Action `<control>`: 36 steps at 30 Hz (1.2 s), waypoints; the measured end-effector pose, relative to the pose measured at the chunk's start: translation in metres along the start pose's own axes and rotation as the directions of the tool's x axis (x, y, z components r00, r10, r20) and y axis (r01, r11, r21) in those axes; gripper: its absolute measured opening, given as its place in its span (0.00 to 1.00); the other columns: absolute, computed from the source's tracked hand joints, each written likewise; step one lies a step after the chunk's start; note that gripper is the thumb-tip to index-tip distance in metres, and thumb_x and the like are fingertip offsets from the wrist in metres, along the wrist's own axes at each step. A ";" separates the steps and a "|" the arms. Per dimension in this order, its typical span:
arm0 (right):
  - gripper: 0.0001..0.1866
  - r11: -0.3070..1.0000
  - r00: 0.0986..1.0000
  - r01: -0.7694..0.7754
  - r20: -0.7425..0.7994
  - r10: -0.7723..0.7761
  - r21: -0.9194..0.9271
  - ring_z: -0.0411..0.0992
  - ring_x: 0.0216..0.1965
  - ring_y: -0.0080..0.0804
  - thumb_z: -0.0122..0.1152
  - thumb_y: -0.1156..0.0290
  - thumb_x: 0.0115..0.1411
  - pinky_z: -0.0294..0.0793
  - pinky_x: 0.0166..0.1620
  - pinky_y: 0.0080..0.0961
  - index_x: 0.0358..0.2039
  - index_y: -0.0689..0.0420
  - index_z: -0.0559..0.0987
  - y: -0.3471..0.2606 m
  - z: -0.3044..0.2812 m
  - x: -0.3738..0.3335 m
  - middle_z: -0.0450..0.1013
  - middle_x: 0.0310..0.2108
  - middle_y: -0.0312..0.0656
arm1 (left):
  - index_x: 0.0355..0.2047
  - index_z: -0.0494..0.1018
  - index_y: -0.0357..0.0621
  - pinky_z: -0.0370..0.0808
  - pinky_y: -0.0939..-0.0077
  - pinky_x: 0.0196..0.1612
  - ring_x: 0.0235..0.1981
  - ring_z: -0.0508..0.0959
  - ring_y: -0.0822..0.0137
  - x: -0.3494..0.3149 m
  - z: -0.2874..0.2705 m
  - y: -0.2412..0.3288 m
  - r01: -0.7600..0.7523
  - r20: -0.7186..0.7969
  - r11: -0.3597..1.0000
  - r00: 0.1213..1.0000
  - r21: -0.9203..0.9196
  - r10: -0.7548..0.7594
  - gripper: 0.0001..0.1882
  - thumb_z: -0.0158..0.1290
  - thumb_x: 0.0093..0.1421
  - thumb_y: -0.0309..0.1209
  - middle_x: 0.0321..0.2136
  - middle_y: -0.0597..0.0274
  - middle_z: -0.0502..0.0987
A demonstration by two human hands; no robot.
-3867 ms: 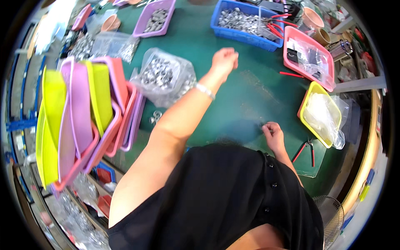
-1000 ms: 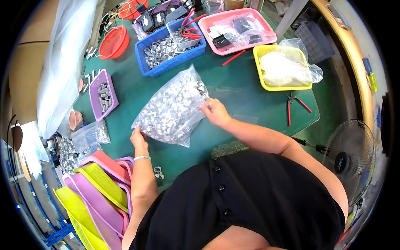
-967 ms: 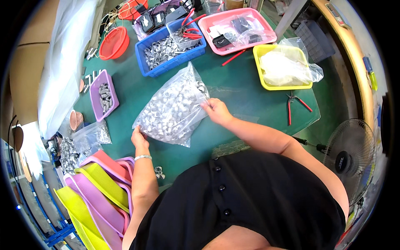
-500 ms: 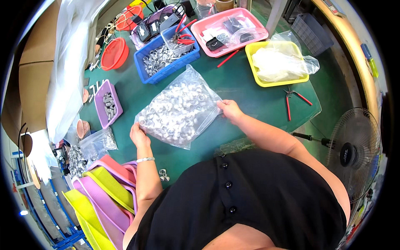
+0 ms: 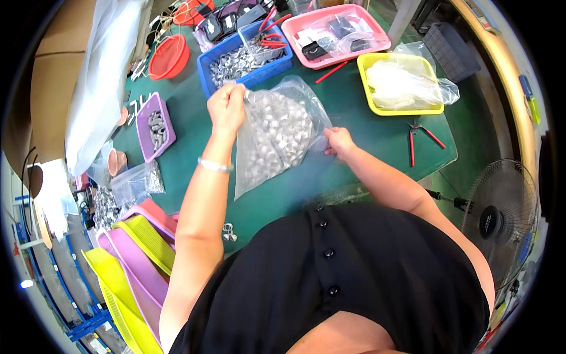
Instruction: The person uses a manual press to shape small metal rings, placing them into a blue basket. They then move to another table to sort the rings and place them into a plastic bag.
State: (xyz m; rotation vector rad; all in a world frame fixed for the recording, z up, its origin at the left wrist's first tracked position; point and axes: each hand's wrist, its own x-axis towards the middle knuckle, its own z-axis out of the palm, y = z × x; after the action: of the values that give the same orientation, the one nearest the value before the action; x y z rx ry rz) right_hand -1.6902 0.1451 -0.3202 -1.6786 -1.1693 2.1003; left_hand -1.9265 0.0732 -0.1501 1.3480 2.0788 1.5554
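A clear plastic bag [image 5: 277, 133] full of small silvery ring-shaped parts is tilted over the green table. My left hand [image 5: 227, 106] is closed on its upper left corner and holds that side raised. On the bag's right edge, my right hand [image 5: 339, 143] pinches the loose plastic. The parts have gathered in the middle and lower part of the bag. Just beyond it stands a blue basket [image 5: 206, 82] of similar grey rings, with a small clear box and red-handled pliers [image 5: 272, 41] on top.
A pink tray [image 5: 377, 41] and a yellow tray [image 5: 377, 110] with plastic bags stand at the far right. Red-handled pliers [image 5: 413, 141] lie near the right edge. Left are a purple basket [image 5: 168, 127], a red bowl [image 5: 171, 56] and stacked baskets [image 5: 127, 265]. A fan [image 5: 492, 221] stands right.
My left hand has risen and moved farther away, lifting the bag's left side. The bag has gone from lying flat to tilted, its parts shifting together. My right hand has moved slightly right.
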 end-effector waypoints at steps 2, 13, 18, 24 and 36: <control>0.13 0.995 0.998 0.043 -0.050 -0.048 -0.095 0.68 0.21 0.27 0.49 0.64 0.60 0.70 0.18 0.23 0.35 0.63 0.74 -0.007 0.003 -0.002 0.69 0.24 0.39 | 0.14 0.64 0.36 0.61 0.74 0.21 0.15 0.62 0.75 0.004 -0.002 -0.024 0.072 0.008 0.989 0.997 0.127 -0.074 0.16 0.50 0.55 0.32 0.11 0.61 0.62; 0.14 0.754 0.973 0.173 -0.007 -0.229 -0.633 0.72 0.20 0.34 0.55 0.61 0.55 0.72 0.24 0.31 0.28 0.60 0.77 -0.019 -0.012 -0.001 0.74 0.21 0.44 | 0.39 0.68 0.37 0.69 0.77 0.37 0.32 0.70 0.72 -0.142 -0.067 -0.113 0.434 0.046 0.889 0.895 0.145 -0.444 0.17 0.56 0.55 0.35 0.30 0.63 0.71; 0.15 0.225 0.867 0.406 0.295 -0.401 -0.886 0.73 0.35 0.45 0.59 0.59 0.50 0.72 0.38 0.38 0.24 0.59 0.78 -0.086 -0.025 -0.010 0.75 0.29 0.48 | 0.43 0.65 0.36 0.71 0.76 0.35 0.30 0.72 0.70 -0.224 -0.060 -0.148 0.539 0.123 0.827 0.821 0.158 -0.558 0.22 0.58 0.53 0.36 0.29 0.58 0.72; 0.09 0.017 0.544 0.481 0.283 -0.790 -0.877 0.74 0.31 0.46 0.57 0.66 0.48 0.72 0.37 0.39 0.27 0.57 0.78 -0.200 -0.021 0.075 0.74 0.25 0.49 | 0.33 0.68 0.38 0.69 0.71 0.30 0.24 0.69 0.67 -0.216 -0.048 -0.157 0.542 -0.061 0.794 0.834 0.273 -0.548 0.14 0.57 0.53 0.34 0.23 0.60 0.70; 0.15 -0.128 0.775 0.242 0.271 -0.571 -0.962 0.75 0.38 0.43 0.44 0.69 0.55 0.74 0.41 0.36 0.34 0.60 0.79 -0.237 0.025 0.164 0.75 0.37 0.52 | 0.28 0.70 0.41 0.69 0.67 0.36 0.30 0.71 0.54 -0.209 -0.029 -0.137 0.448 -0.232 0.828 0.892 0.337 -0.388 0.06 0.46 0.50 0.18 0.27 0.54 0.70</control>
State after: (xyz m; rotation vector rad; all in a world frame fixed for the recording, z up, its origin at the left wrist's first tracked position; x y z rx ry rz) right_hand -1.8380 0.3898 -0.2768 -1.3073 -2.9520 0.2925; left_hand -1.9017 -0.1075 -0.3235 0.7857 2.6542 1.1344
